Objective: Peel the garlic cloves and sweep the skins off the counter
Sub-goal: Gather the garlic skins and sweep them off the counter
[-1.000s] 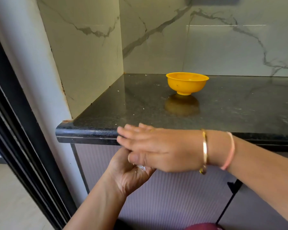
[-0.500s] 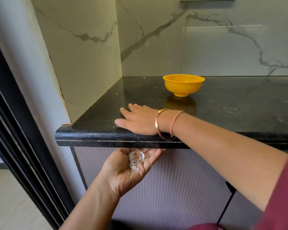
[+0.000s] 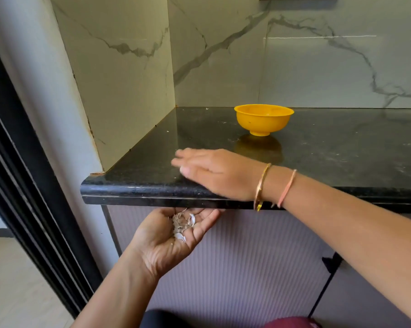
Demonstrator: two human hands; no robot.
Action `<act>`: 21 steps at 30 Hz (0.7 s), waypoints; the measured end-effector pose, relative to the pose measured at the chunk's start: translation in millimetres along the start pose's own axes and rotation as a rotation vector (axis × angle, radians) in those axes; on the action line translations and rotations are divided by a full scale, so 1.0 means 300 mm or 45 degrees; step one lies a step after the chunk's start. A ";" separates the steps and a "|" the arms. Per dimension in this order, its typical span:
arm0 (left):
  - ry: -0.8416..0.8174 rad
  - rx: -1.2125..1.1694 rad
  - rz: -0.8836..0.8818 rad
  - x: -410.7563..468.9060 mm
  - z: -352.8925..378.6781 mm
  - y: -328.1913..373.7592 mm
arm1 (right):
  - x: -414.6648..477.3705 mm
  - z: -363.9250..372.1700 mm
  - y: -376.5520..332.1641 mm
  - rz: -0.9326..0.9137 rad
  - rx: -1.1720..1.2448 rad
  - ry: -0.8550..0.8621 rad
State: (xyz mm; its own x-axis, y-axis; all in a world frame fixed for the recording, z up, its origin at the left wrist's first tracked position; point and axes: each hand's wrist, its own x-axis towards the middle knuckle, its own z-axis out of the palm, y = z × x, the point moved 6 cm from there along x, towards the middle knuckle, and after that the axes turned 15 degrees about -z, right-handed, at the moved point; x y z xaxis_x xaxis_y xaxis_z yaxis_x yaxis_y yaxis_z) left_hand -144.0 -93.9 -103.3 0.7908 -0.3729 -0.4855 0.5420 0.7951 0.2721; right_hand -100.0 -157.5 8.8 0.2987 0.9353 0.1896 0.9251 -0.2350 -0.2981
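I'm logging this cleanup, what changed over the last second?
The right hand moved from over the left hand at the edge back onto the black granite counter, palm down. The left hand stayed cupped under the edge, carrying papery white garlic skins; the yellow plastic bowl did not move.

Bowl [image 3: 263, 119] on counter [image 3: 138, 185], skins [image 3: 182, 224] below its edge.

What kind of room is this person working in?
Most likely a home kitchen: a polished black stone counter runs along marble-look wall tiles, with ribbed cabinet doors below. A yellow bowl stands on it, and the left hand cups garlic skins.
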 end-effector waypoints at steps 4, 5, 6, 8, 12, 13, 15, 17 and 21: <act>-0.225 -0.078 -0.088 -0.015 0.036 -0.004 | 0.041 0.033 0.104 0.244 -0.259 -0.255; -0.250 -0.081 -0.104 -0.019 0.043 -0.008 | 0.051 0.044 0.092 0.197 -0.291 -0.280; -0.244 -0.081 -0.121 -0.019 0.041 -0.011 | 0.058 0.054 0.072 0.131 -0.297 -0.298; -0.265 -0.080 -0.118 -0.018 0.044 -0.013 | 0.049 0.069 0.024 -0.005 -0.251 -0.320; -0.312 -0.064 -0.115 -0.033 0.065 -0.017 | -0.010 0.062 -0.054 -0.204 0.147 -0.196; -0.313 -0.054 -0.097 -0.035 0.067 -0.015 | -0.024 0.050 -0.067 -0.226 0.241 -0.132; -0.279 -0.040 -0.052 -0.033 0.065 -0.006 | -0.040 0.011 -0.083 -0.265 0.361 0.074; -0.242 -0.016 -0.050 -0.027 0.058 -0.006 | -0.031 -0.039 -0.072 -0.260 0.320 0.308; -0.235 0.006 -0.045 -0.028 0.059 -0.009 | 0.065 -0.085 0.041 0.038 0.007 0.309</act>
State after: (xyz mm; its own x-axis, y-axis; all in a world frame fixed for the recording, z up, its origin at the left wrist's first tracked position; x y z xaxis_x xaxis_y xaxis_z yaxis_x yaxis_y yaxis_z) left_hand -147.2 -101.3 -85.2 0.8097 -0.4825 -0.3339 0.5714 0.7778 0.2617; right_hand -77.0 -149.0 32.7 0.3740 0.8371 0.3993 0.9140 -0.2597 -0.3117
